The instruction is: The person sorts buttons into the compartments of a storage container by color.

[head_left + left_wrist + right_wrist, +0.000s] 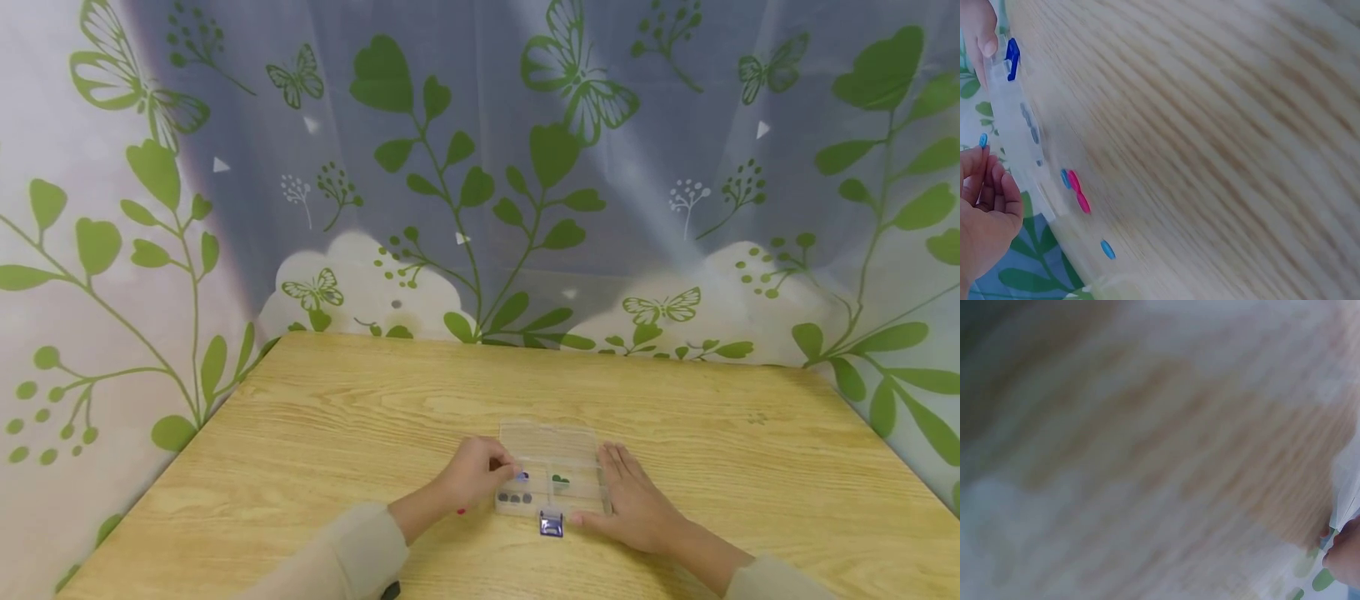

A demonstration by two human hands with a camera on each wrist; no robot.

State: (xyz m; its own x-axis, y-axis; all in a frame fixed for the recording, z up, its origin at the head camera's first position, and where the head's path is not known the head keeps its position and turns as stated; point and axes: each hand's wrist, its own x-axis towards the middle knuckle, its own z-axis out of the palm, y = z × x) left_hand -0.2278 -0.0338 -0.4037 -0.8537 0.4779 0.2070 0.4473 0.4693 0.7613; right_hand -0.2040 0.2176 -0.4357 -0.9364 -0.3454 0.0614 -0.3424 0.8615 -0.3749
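Note:
My left hand [474, 473] is over the back left compartment of a clear plastic box [581, 500]. Between thumb and fingertip it pinches a small blue oval piece [984, 140]. The box stands with its clear lid [547, 442] raised at the back and a dark blue latch [551, 524] at the front. Inside are dark round pieces [515, 498] at front left, blue pieces [522, 477] behind them and green pieces [560, 481] to the right. My right hand [637, 504] rests along the box's right side, fingers straight, thumb near the front edge.
Close to my left wrist, on the wooden table [337, 417], lie pink pieces [1083, 202] and a loose blue piece [1107, 249]. A patterned curtain [480, 167] with green leaves and butterflies hangs behind and beside the table.

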